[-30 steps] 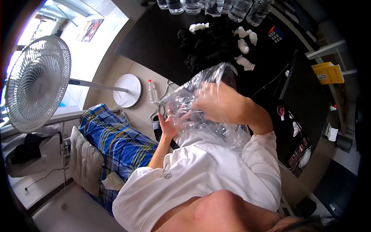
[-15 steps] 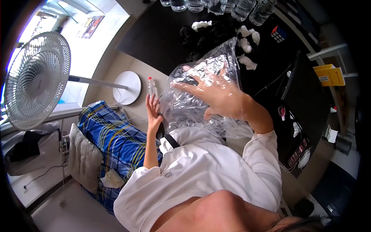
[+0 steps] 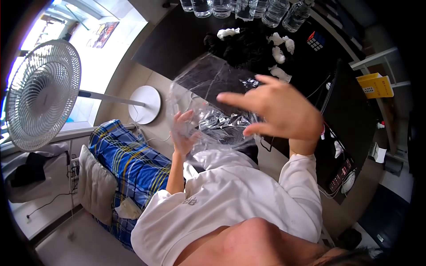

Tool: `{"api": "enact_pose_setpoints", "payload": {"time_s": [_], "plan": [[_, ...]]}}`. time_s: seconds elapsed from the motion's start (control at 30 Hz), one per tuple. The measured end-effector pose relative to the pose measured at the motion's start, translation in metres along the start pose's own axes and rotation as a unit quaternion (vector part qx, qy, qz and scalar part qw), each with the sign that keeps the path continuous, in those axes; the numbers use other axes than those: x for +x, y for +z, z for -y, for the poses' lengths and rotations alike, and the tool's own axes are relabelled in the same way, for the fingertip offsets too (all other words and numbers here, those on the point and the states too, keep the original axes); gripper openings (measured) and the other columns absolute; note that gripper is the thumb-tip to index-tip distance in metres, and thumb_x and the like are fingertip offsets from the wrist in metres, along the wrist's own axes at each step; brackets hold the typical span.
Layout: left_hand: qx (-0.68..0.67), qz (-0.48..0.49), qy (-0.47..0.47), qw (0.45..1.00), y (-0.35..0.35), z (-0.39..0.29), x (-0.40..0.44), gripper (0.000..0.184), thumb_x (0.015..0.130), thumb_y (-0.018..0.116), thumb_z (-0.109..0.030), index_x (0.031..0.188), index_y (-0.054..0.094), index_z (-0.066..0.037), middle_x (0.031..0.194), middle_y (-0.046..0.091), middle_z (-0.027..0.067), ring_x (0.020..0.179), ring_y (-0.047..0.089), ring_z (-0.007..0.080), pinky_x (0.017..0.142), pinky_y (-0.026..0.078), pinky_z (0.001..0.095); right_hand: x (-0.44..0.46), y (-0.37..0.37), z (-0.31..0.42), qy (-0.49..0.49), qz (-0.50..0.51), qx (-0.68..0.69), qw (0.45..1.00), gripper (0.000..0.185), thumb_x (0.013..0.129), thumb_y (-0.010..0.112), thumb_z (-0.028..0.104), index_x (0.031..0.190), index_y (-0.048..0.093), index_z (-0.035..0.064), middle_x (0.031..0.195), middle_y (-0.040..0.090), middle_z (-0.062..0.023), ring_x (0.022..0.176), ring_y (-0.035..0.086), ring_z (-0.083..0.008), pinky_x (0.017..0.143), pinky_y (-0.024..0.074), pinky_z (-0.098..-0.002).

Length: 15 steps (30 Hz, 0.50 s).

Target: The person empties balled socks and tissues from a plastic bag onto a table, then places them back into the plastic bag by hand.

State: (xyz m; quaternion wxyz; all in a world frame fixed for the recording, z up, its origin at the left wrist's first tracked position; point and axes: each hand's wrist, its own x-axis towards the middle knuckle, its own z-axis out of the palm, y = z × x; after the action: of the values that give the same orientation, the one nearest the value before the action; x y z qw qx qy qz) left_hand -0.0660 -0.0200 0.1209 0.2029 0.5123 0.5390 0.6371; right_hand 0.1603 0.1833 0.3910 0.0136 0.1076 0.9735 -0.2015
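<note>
A clear, crinkled plastic bag (image 3: 208, 88) is spread out in front of my white shirt, below the dark table's edge. My left hand (image 3: 184, 133) is at the bag's left side, its fingers curled on the film and partly seen through it. At the bag's right side is my right hand (image 3: 275, 106), fingers and thumb spread, with nothing gripped between them. Shiny folds gather in the lower part of the bag, between the hands. Beyond the bag, a black crumpled heap (image 3: 242, 48) and white crumpled pieces (image 3: 278, 54) lie on the table.
Several clear bottles (image 3: 273, 13) line the table's far edge, near a puzzle cube (image 3: 315, 41). A dark monitor (image 3: 350, 115) stands on the right. To the left are a white fan (image 3: 42, 95), its round base (image 3: 145, 104) and a blue plaid cover (image 3: 128, 155).
My right hand has come out from behind the film and moved right, fingers spread. The bag has opened out toward the left, and my left hand has closed on its side.
</note>
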Motion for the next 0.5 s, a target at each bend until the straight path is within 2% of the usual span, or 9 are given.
{"api": "enact_pose_setpoints", "payload": {"time_s": [0.03,0.07,0.1,0.17,0.27,0.3,0.33,0.43,0.5], "plan": [[0.001,-0.001,0.000,1.000,-0.005,-0.002,-0.002,0.098,0.074,0.089,-0.009,0.151,0.029,-0.004,0.135,0.060,0.0217,0.122,0.061,0.0328,0.106,0.046,0.0452,-0.006,-0.004,-0.009,-0.011,-0.088,0.006,0.996,0.080,0.073,0.085,0.028,0.146,0.054,0.0215,0.096,0.074,-0.0087,0.086,0.070,-0.0281,0.105,0.0473,-0.0507],[-0.005,-0.021,-0.006,1.000,-0.009,-0.003,-0.003,0.100,0.073,0.091,-0.016,0.151,0.028,-0.004,0.135,0.060,0.0216,0.121,0.061,0.0324,0.106,0.046,0.0448,-0.007,-0.020,-0.008,0.048,-0.122,0.018,0.991,0.074,0.072,0.084,0.026,0.142,0.059,0.0205,0.103,0.074,-0.0093,0.088,0.070,-0.0297,0.094,0.0531,-0.0444],[-0.011,-0.041,-0.011,0.999,-0.014,-0.003,-0.003,0.102,0.073,0.092,-0.022,0.151,0.028,-0.004,0.134,0.060,0.0214,0.120,0.062,0.0321,0.106,0.046,0.0445,-0.006,-0.018,-0.017,0.078,-0.223,-0.007,0.972,0.067,0.072,0.084,0.022,0.136,0.063,0.0208,0.103,0.074,-0.0080,0.091,0.069,-0.0310,0.090,0.0538,-0.0407],[0.038,-0.044,0.012,0.998,-0.024,0.003,-0.007,0.101,0.076,0.090,-0.029,0.150,0.027,-0.002,0.134,0.060,0.0216,0.119,0.063,0.0314,0.106,0.046,0.0440,0.002,-0.014,-0.042,0.161,-0.243,-0.092,0.952,0.060,0.073,0.084,0.021,0.130,0.066,0.0209,0.115,0.071,-0.0081,0.102,0.067,-0.0305,0.093,0.0530,-0.0408],[0.054,-0.082,-0.026,0.995,-0.032,0.002,-0.005,0.101,0.078,0.088,-0.041,0.148,0.026,-0.001,0.132,0.061,0.0217,0.118,0.063,0.0312,0.104,0.047,0.0425,0.026,0.017,-0.093,0.174,-0.143,-0.104,0.969,0.053,0.073,0.084,0.019,0.123,0.069,0.0204,0.145,0.052,-0.0096,0.127,0.053,-0.0317,0.104,0.0477,-0.0421],[0.055,-0.079,-0.024,0.995,-0.034,-0.001,-0.004,0.101,0.078,0.088,-0.041,0.148,0.026,-0.001,0.132,0.061,0.0217,0.118,0.063,0.0312,0.104,0.047,0.0425,0.040,0.023,-0.107,0.212,-0.050,-0.033,0.975,0.055,0.069,0.086,0.016,0.121,0.069,0.0207,0.147,0.049,-0.0087,0.130,0.050,-0.0340,0.106,0.0458,-0.0442],[0.065,-0.086,-0.016,0.994,-0.034,-0.005,-0.001,0.101,0.078,0.087,-0.041,0.148,0.027,-0.001,0.131,0.061,0.0214,0.118,0.063,0.0311,0.103,0.048,0.0422,0.053,0.032,-0.114,0.232,0.015,-0.049,0.971,0.056,0.066,0.088,0.014,0.119,0.070,0.0198,0.148,0.048,-0.0080,0.130,0.049,-0.0359,0.106,0.0470,-0.0463],[0.072,-0.097,-0.005,0.993,-0.039,-0.004,0.000,0.101,0.078,0.087,-0.041,0.148,0.027,-0.001,0.130,0.062,0.0209,0.118,0.063,0.0310,0.102,0.048,0.0416,0.083,0.060,-0.132,0.284,0.057,-0.087,0.953,0.057,0.065,0.089,0.013,0.118,0.071,0.0186,0.155,0.039,-0.0071,0.128,0.052,-0.0363,0.104,0.0508,-0.0481],[0.069,-0.104,-0.002,0.992,-0.042,-0.003,-0.001,0.100,0.078,0.088,-0.040,0.148,0.027,-0.001,0.130,0.062,0.0207,0.118,0.063,0.0310,0.102,0.048,0.0414,0.083,0.057,-0.132,0.284,0.037,-0.077,0.955,0.054,0.066,0.089,0.015,0.117,0.072,0.0185,0.156,0.037,-0.0068,0.128,0.052,-0.0364,0.104,0.0509,-0.0487]]}}
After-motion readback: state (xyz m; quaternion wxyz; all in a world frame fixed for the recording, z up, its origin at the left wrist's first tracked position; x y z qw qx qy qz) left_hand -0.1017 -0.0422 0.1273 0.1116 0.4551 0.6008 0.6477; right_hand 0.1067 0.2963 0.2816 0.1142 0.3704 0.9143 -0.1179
